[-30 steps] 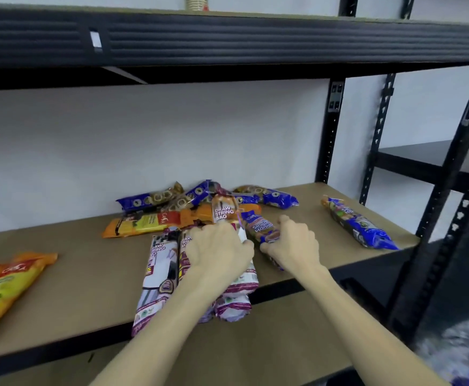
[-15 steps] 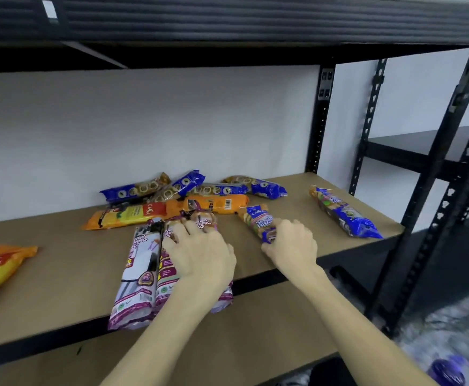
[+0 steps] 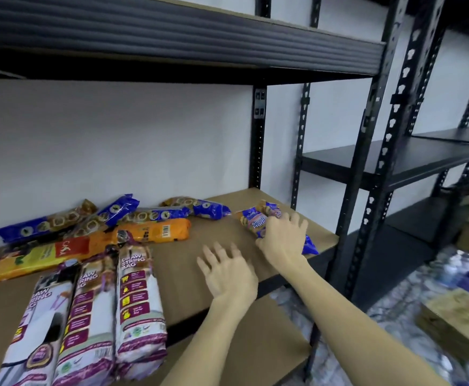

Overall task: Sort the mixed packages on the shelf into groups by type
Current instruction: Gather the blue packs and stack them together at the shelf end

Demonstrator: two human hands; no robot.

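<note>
On the brown shelf board (image 3: 194,246), three white-and-purple draw string bag packs (image 3: 138,307) lie side by side at the front left. Behind them lie two orange packs (image 3: 155,231) and several blue ring-biscuit packs (image 3: 199,207) along the wall. At the right end lie two blue-and-orange biscuit packs (image 3: 251,221). My right hand (image 3: 283,238) rests on them with its fingers spread. My left hand (image 3: 227,271) hovers open over bare board in the middle and holds nothing.
Black uprights (image 3: 366,162) stand at the shelf's right end, with a dark beam (image 3: 172,43) overhead. A neighbouring rack has a black shelf (image 3: 394,160). A lower board (image 3: 241,344) sits beneath. Cardboard boxes (image 3: 461,316) lie on the floor at right.
My right hand carried the blue-and-orange pack to the right end, beside the other one. My left hand let go of the draw string bag pack and moved right. The view swung right.
</note>
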